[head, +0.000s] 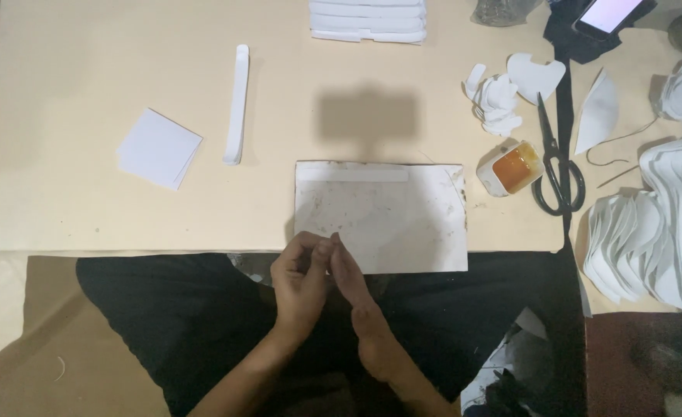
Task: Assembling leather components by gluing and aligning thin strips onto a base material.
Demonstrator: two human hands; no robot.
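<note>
Hands at the near table (86,224) edge
Left hand (298,282) and right hand (356,297) press fingertips together, touching one smudged sheet (391,220); one scissors (556,166) far right.

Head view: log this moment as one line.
left hand: fingertips meet right hand | right hand: edge-on, nothing visibly held | nearest: stained white sheet on board edge | scissors, glue pot right
</note>
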